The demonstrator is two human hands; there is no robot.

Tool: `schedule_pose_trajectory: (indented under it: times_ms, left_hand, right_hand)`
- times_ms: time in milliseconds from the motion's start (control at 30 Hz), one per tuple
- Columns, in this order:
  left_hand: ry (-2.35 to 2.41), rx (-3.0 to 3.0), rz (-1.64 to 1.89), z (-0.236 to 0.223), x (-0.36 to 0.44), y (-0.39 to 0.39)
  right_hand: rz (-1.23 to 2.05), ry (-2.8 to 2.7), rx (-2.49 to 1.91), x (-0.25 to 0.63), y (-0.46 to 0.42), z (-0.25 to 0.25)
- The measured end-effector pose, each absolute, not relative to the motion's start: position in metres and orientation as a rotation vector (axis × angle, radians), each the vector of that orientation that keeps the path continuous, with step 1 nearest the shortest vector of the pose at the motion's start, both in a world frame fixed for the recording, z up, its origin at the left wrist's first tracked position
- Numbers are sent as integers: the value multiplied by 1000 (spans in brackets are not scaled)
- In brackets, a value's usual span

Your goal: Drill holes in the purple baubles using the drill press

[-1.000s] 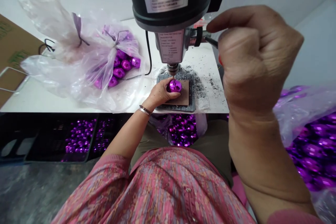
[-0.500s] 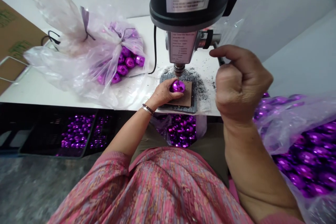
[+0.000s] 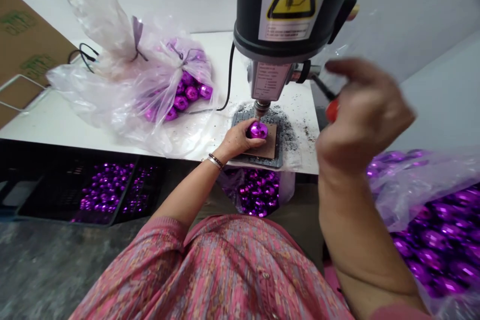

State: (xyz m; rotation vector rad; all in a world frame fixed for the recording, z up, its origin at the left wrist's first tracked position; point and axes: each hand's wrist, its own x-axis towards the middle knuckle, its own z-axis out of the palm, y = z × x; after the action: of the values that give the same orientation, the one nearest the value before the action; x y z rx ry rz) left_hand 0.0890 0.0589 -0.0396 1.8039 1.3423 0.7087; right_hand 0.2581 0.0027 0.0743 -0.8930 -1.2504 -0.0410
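A black bench drill [image 3: 288,15] stands over a white table [image 3: 56,120]. Under its bit sits a shiny purple ball [image 3: 258,130] on a brown pad [image 3: 270,141] and a grey base plate [image 3: 258,160]. My left hand [image 3: 236,141] is closed round that ball, holding it on the pad. My right hand [image 3: 363,115], blurred by motion, is raised at the right and curled round the drill's feed lever [image 3: 323,89], whose red knob [image 3: 331,110] shows at my fingers.
A clear plastic bag [image 3: 150,85] of purple balls lies on the table to the left. More purple balls fill black crates [image 3: 105,192] below the table, a bag [image 3: 258,192] under the drill and a big bag [image 3: 438,225] at right. Dark swarf [image 3: 288,127] surrounds the plate. Cardboard [image 3: 22,45] stands far left.
My right hand went down with the lever and has now come back up a little, loosening its grip. The camera view shifted, so the drill sits further right. My left hand stays on the ball.
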Motion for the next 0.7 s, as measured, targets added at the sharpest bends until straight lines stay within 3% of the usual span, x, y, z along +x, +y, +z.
schedule_pose_trajectory:
  times_ms: [200, 700]
  left_hand:
    - [1324, 1800, 786, -36, 83, 40]
    - [904, 1990, 578, -23, 57, -17]
  right_hand:
    - [239, -1113, -1049, 262, 24, 134]
    - [280, -1146, -1069, 268, 19, 125]
